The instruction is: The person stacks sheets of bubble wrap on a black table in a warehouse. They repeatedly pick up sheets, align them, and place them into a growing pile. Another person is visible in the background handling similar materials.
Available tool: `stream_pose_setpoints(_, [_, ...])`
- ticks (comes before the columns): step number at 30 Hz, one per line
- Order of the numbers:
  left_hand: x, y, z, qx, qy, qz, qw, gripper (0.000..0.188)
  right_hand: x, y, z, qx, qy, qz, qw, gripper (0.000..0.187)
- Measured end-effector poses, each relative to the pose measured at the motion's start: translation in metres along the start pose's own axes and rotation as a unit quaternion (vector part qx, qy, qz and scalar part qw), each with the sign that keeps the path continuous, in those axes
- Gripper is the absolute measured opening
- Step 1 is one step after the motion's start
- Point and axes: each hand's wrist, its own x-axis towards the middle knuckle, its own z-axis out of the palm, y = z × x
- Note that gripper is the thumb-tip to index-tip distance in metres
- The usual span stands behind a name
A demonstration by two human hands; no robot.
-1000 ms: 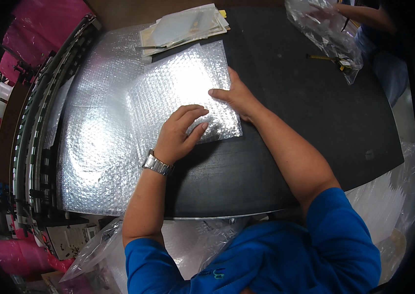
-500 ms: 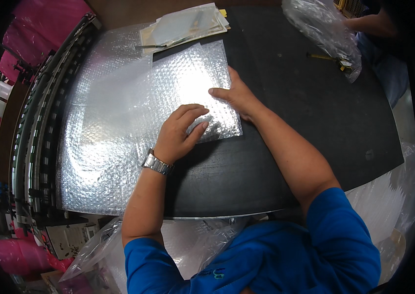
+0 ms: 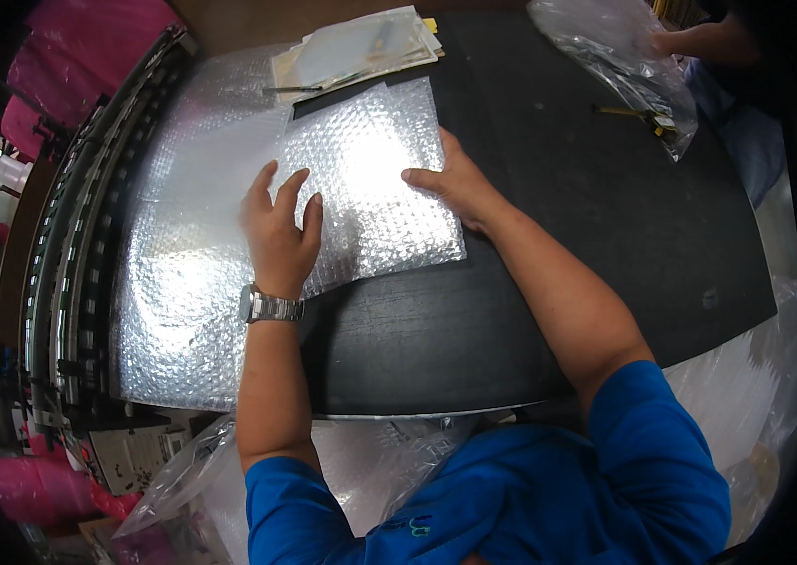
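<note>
Shiny clear bubble wrap sheets (image 3: 379, 212) lie overlapped on the black table (image 3: 587, 226). At their right edge my right hand (image 3: 464, 188) grips them, thumb on top and the other fingers hidden underneath. My left hand (image 3: 281, 231), with a metal watch on its wrist, is over the middle of the wrap; its fingers are spread and hold nothing. A wider stretch of bubble wrap (image 3: 177, 339) spreads to the left of that hand, toward the rollers. Whether the left fingertips touch the wrap, I cannot tell.
A stack of papers (image 3: 361, 52) with a pen (image 3: 292, 89) lies at the far edge. Long machine rollers (image 3: 73, 254) border the left side. At the far right another person's hand (image 3: 690, 42) holds a clear plastic bag (image 3: 605, 47), near a yellow tape measure (image 3: 657, 124).
My left hand has moved left across the wrap, and its fingers have spread and point farther away. My right hand stays on the sheets' edge. The other person's plastic bag has shifted slightly.
</note>
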Motion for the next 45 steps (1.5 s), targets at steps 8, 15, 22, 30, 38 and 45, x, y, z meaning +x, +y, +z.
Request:
stream_pose_setpoints(8, [-0.007,-0.032,0.014,0.215,-0.209,-0.205,0.932,0.063,0.001,0.001,0.0,0.004,-0.002,0.001,1.0,0.081])
stream_pose_setpoints(15, [-0.009,-0.006,0.017,0.054,-0.251,-0.079,0.963,0.059,-0.004,-0.01,0.0,0.045,0.003,0.02,0.999,0.079])
stream_pose_setpoints(22, [-0.013,0.027,0.02,-0.255,-0.296,0.008,0.921,0.052,0.0,-0.004,0.002,0.025,0.02,0.0,1.0,0.077])
stream_pose_setpoints(30, [-0.01,0.035,0.015,-0.338,-0.267,-0.03,0.902,0.041,0.001,0.002,-0.001,-0.028,0.012,-0.005,1.0,0.082])
stream_pose_setpoints(38, [-0.013,0.015,0.021,-0.041,-0.203,0.035,0.978,0.039,-0.003,-0.006,0.001,0.017,-0.01,0.008,1.0,0.087])
stream_pose_setpoints(45, [-0.011,0.018,0.02,-0.108,-0.16,0.013,0.981,0.037,-0.002,-0.006,0.0,0.003,-0.007,0.014,1.0,0.083])
